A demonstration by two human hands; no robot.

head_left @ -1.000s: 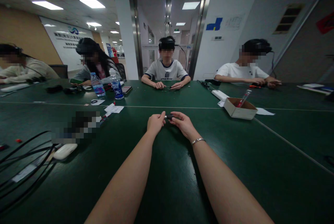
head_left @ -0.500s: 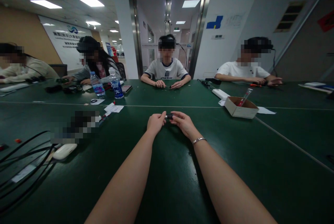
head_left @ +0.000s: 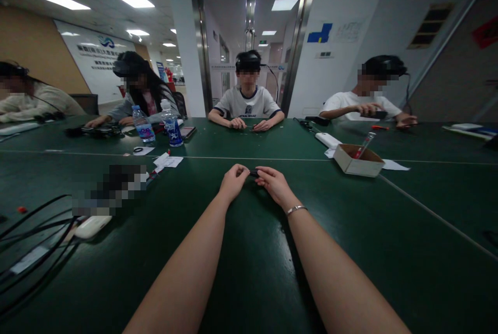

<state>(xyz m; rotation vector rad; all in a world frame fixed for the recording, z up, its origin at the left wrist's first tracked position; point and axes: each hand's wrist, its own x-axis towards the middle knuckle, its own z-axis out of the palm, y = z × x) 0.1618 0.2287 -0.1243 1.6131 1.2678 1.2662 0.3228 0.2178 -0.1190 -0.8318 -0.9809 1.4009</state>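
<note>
A small black rod-shaped piece [head_left: 254, 172] is held level between my two hands, just above the green table [head_left: 249, 251]. My left hand [head_left: 234, 182] is closed, its thumb and fingertips pinching the piece's left end. The fingers of my right hand [head_left: 274, 183] are closed round its right end. Both ends are largely covered by fingertips, and the piece is too small to tell its exact kind.
A cardboard box [head_left: 358, 161] with a red-and-clear tube stands to the right. Two bottles [head_left: 171, 125] stand left of centre, near paper scraps [head_left: 167, 161]. Black cables [head_left: 42, 230] and a white device [head_left: 93, 226] lie at left. Several people sit across the table.
My left fingertips have shifted along the piece, covering the silvery part that showed between my hands. Across the table at right, a person has raised a hand with a dark object.
</note>
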